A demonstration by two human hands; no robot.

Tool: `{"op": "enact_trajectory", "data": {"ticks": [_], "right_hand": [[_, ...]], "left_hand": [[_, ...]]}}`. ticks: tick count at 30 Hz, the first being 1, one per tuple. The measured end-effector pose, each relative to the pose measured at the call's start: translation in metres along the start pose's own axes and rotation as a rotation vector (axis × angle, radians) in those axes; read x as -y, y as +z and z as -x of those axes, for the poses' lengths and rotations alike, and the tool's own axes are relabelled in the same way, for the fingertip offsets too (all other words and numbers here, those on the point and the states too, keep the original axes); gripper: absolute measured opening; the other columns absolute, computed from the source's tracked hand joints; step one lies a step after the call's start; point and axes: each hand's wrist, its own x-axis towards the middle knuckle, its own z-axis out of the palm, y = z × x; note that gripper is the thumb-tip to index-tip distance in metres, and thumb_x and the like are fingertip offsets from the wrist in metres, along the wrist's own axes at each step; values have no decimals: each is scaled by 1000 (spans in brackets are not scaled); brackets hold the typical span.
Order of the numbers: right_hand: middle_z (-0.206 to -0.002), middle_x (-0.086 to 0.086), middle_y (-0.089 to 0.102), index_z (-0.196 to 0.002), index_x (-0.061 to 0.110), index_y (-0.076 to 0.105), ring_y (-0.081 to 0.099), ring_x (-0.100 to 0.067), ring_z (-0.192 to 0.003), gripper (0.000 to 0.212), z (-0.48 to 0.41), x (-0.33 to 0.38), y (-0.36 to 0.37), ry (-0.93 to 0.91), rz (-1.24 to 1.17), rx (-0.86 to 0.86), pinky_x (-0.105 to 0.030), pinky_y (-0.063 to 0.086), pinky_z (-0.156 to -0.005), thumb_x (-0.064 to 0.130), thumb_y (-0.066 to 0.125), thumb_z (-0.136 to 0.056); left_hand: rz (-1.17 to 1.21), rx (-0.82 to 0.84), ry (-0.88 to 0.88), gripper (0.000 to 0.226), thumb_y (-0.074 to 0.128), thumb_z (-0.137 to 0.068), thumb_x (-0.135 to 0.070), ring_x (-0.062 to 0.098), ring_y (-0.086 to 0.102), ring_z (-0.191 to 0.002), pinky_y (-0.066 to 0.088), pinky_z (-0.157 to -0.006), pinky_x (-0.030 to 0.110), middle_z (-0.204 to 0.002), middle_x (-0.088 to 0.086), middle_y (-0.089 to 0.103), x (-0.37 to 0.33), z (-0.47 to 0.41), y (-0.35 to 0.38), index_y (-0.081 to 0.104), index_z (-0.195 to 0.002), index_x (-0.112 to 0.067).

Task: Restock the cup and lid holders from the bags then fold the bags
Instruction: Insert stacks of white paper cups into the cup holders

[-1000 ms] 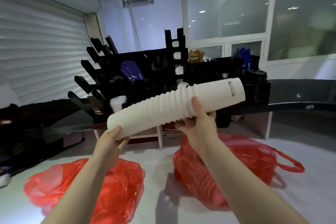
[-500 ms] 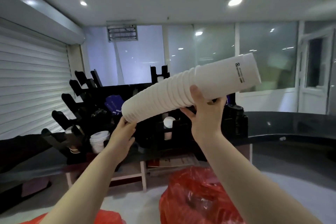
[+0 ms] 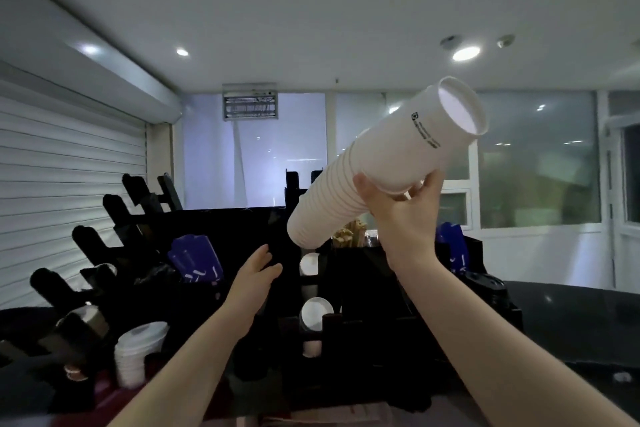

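Above the black holders [image 3: 360, 291], a tilted stack of white cups [image 3: 349, 191] is gripped by the right hand [image 3: 405, 215]; the left hand [image 3: 254, 274] is held spread and empty just below. Loading is judged unfinished; bags are unseen, their folding left.

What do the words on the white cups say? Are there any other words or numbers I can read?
On the stack of white cups: a small black square logo with printed lines beside it, too small to read.
On the blue packets in the black holder: white marks, too blurred to read.
No other words or numbers show.
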Motion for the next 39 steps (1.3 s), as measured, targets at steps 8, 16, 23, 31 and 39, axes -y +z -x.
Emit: {"op": "enact_trajectory", "data": {"ticks": [8, 16, 23, 31, 39], "right_hand": [[-111, 11, 61, -126, 34, 38, 63, -12, -98, 85, -58, -32, 28, 79, 305, 114, -42, 53, -88, 41, 86, -57], [-98, 24, 52, -121, 43, 34, 57, -4, -89, 84, -91, -61, 76, 58, 538, 384, -29, 49, -73, 57, 80, -52], [-98, 29, 49, -119, 46, 32, 54, 0, -91, 83, -71, -104, 64, 112, 561, 500, -22, 44, -71, 55, 80, -51], [-99, 34, 55, -123, 38, 37, 51, 19, -91, 72, -49, -127, 23, 94, 541, 408, -10, 39, -69, 43, 79, -64], [-99, 33, 51, -127, 32, 38, 55, 2, -92, 74, -41, -110, 18, 165, 576, 452, -9, 38, -69, 38, 80, -67]], "left_hand": [[-192, 50, -20, 73, 54, -85, 2, 20, 37, -133, 35, -104, 32, -148, 5, 36, 10, -56, 17, 26, -149, -21], [-278, 165, 38, 66, 47, -74, 14, 8, 62, -86, 48, -70, 18, -101, -3, 67, 24, -88, 18, 49, -118, -35], [-271, 138, 8, 61, 49, -75, 12, 14, 64, -90, 52, -72, 26, -107, 0, 66, 37, -87, 11, 50, -129, -18], [-334, 52, 108, 79, 53, -82, 7, 9, 29, -136, 30, -106, 23, -152, 0, 30, 37, -67, 4, 21, -150, -20], [-564, 56, 267, 85, 56, -79, -8, -6, 21, -132, 20, -105, 16, -150, -17, 25, 17, -31, -4, 15, -150, -30]]}}
